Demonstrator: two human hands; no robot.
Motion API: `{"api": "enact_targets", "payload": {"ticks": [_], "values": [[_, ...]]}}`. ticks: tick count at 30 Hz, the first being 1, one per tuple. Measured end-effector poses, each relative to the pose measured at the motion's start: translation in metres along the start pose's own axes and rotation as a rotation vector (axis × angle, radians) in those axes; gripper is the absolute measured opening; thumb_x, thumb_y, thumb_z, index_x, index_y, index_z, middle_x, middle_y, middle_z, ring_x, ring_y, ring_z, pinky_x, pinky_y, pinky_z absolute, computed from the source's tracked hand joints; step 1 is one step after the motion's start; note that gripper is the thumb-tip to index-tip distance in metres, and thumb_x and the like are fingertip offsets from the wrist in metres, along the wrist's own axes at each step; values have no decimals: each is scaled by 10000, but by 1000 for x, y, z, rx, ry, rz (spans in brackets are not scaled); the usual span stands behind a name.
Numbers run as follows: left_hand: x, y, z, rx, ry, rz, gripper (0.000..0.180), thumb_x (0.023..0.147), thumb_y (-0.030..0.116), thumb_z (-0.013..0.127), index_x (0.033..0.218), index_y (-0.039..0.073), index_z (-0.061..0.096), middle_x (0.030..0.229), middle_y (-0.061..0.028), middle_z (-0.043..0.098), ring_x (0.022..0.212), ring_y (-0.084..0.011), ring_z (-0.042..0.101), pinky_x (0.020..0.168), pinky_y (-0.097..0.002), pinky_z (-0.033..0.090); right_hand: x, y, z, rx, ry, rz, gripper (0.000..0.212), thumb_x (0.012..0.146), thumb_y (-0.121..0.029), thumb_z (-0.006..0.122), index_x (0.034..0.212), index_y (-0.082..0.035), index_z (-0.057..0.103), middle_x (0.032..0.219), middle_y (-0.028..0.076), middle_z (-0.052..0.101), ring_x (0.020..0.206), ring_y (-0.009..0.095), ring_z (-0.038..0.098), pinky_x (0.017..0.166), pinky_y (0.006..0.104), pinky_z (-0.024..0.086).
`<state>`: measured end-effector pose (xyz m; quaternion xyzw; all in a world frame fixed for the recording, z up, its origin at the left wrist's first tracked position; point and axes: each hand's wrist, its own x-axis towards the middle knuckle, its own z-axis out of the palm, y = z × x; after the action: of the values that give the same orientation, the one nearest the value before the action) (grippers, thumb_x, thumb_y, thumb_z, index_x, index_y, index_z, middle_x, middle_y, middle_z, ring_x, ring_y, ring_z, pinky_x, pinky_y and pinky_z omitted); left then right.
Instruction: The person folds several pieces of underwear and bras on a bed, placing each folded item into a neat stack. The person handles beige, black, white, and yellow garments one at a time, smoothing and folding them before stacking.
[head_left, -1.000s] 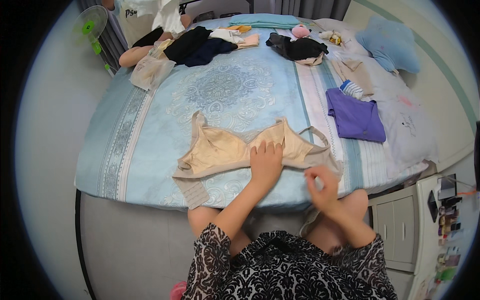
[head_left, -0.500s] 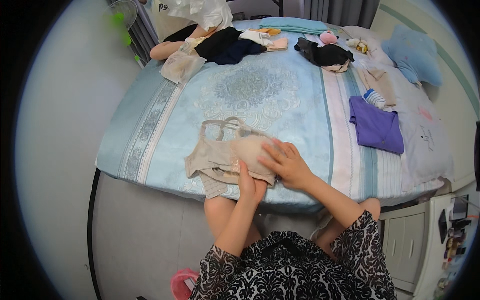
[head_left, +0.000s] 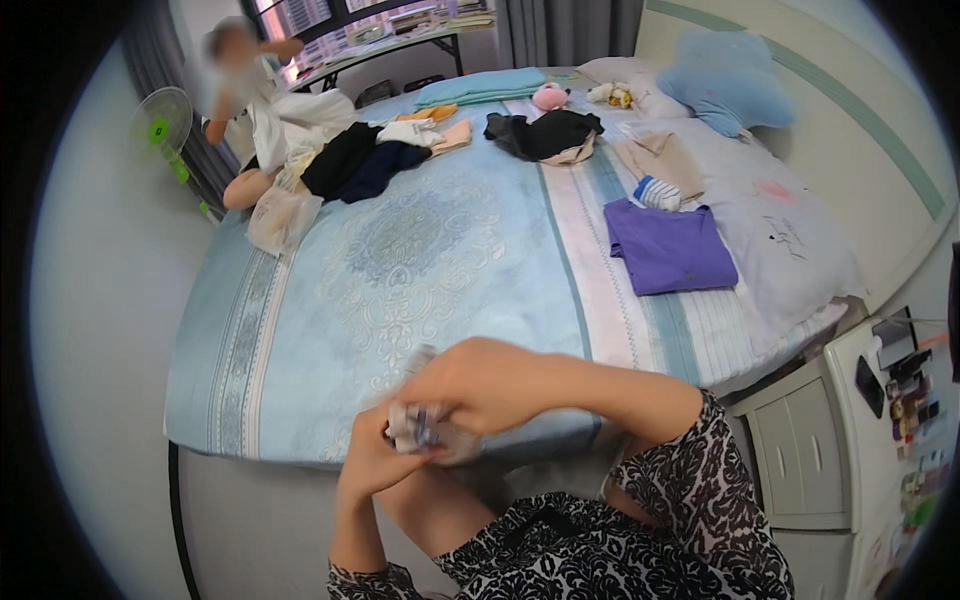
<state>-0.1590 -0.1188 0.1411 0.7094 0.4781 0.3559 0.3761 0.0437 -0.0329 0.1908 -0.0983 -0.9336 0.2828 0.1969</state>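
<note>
Close to the bed's near edge, my two hands have come together around a beige bra point(head_left: 408, 428), bunched up and blurred by motion. My left hand point(head_left: 372, 455) grips it from the lower left. From above, my right hand point(head_left: 480, 385) closes over it, the wrist bent and the forearm crossing from the right. A pale bit with dark blue marks shows between the hands. Most of the bra is hidden by my fingers.
A folded purple garment point(head_left: 672, 250) and striped socks point(head_left: 657, 193) lie at the right, by a pillow point(head_left: 800, 270). Dark clothes point(head_left: 345, 165) and a plastic bag point(head_left: 283, 220) are at the far left, near another person point(head_left: 232, 75). A bedside cabinet point(head_left: 800, 450) stands right.
The bra, spread at the bed's edge before, is now bunched between my hands. My right hand has moved left over my left. The view has shifted, bringing the other person and window into sight.
</note>
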Motion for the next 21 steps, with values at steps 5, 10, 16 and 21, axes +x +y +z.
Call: {"api": "enact_targets", "payload": {"ticks": [5,10,16,21], "values": [[18,11,18,-552,259,-11,377,738,134,778,1029,-29,602,916,-65,650,803,-110,603,700,-263,509,-30,38,-6,1190,312,335,543,812,-329,693,1214,-9,517,1050,105,625,936,158,608,776,297,512],[69,-1,39,-745,558,-48,349,835,114,682,1124,-17,535,1054,-105,623,898,-161,616,779,-291,517,-49,43,44,1498,454,429,623,820,-285,708,1304,-16,422,1184,87,562,1069,166,552,875,281,478],[134,-43,67,-579,373,-116,335,927,218,571,1171,-4,512,1091,-68,589,964,-135,548,859,-277,439,-47,125,5,1421,753,691,534,761,-161,767,1192,47,531,1107,108,614,946,182,606,791,312,512],[170,-67,79,-311,241,-114,539,960,241,492,1383,-14,275,1061,-81,557,972,-136,519,880,-276,405,-54,210,-128,1115,1273,367,356,807,-171,716,1080,16,585,966,94,641,848,205,639,655,346,558]]}}
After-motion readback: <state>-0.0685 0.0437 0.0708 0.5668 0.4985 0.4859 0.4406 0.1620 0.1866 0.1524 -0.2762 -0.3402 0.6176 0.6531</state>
